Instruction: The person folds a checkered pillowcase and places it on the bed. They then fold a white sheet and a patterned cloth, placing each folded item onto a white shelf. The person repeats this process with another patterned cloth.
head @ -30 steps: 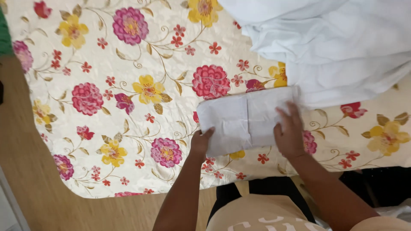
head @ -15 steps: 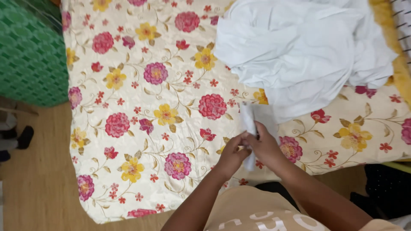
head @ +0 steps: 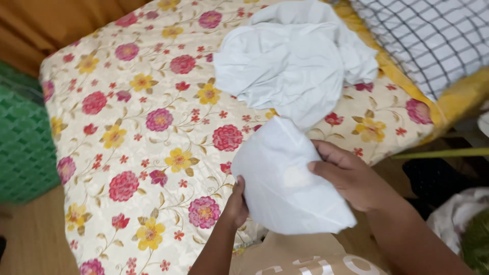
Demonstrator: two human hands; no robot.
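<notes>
At the far left I see a green mesh crate [head: 23, 147] standing against the left edge of the floral quilt [head: 127, 132], with bare wooden floor [head: 30, 239] below it. The quilt is cream with red, pink and yellow flowers and covers most of my view.

Next comes my left hand [head: 237, 203], just past the quilt's near edge. Its fingers are curled closed on the lower left edge of the folded white cloth [head: 288, 178], pinching it from beneath. The cloth is lifted off the quilt and held tilted between both hands, over the near edge of the quilt towards its right corner; its upper tip overlaps, in my view, the pile beyond.

That pile, a loose heap of crumpled white fabric [head: 298, 66], lies on the quilt near its far right corner.

My right hand [head: 351, 175] clamps the right edge of the folded cloth, thumb on top and the fingers wrapped behind it, so it is closed on the fabric.

Further right, a yellow border [head: 443, 102] rims the quilt's right edge, and a white blanket with a dark grid pattern [head: 428, 40] lies beyond it at the top right. At the lower right edge I make out a pale bundle [head: 458, 219], too blurred to identify.
</notes>
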